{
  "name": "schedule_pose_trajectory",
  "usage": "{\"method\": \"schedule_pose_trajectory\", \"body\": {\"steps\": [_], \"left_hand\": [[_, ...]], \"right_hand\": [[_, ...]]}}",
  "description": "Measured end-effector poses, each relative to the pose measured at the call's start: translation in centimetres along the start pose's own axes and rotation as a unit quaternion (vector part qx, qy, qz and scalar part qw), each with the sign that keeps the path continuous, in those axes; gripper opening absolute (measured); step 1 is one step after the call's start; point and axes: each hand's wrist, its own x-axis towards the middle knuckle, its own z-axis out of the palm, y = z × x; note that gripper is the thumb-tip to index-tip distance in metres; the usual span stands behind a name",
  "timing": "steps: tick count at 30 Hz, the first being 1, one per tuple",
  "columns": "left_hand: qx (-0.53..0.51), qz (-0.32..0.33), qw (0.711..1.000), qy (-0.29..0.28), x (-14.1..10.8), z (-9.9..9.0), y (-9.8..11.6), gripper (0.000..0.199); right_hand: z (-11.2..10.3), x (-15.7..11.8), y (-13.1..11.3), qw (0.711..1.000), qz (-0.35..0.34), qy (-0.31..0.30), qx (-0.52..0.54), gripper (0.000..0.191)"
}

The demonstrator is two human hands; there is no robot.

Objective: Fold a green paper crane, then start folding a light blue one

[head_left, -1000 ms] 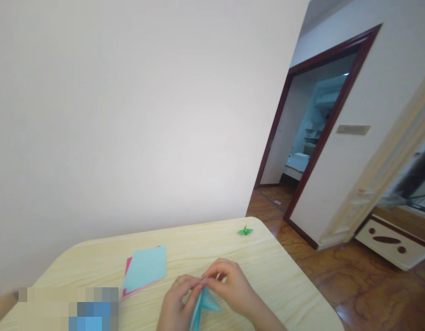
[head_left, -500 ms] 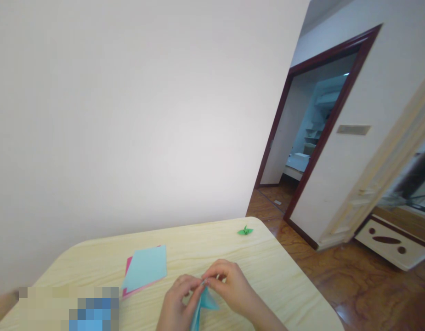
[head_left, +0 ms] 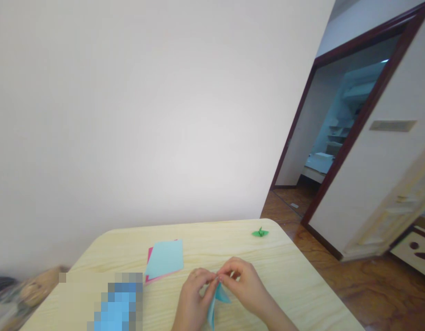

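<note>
A piece of folded blue paper (head_left: pixel 222 294) is pinched between my two hands above the near part of the table. My left hand (head_left: pixel 195 294) grips it from the left, thumb and fingertips pressed together at its top. From the right, my right hand (head_left: pixel 241 282) pinches the same top point, its fingertips touching those of the left. Part of the paper hangs below the fingers, and its upper tip is hidden by them. Beyond my left hand lies a small stack of light blue paper sheets (head_left: pixel 167 257), with pink paper (head_left: pixel 150 253) showing at its edges.
A small green folded-paper figure (head_left: pixel 260 232) sits near the table's far right corner. A blurred-out blue item (head_left: pixel 117 308) is at the front left. The pale wooden table (head_left: pixel 295 280) stands against a white wall (head_left: pixel 164 115), with a doorway to the right.
The view has turned left, so everything appears further right. Both hands keep their pinch on the blue paper, with little change in its shape.
</note>
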Motion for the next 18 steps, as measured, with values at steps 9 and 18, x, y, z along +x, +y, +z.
{"method": "schedule_pose_trajectory", "body": {"steps": [9, 18], "left_hand": [[-0.043, -0.041, 0.998, -0.022, -0.1, -0.2, -0.4, 0.018], [-0.015, 0.105, 0.993, -0.049, -0.1, 0.2, -1.0, 0.019]], "right_hand": [[0.1, 1.2, 1.0, 0.998, 0.025, 0.003, 0.060, 0.012], [-0.8, 2.5, 1.5, 0.988, 0.031, -0.058, 0.138, 0.014]]}}
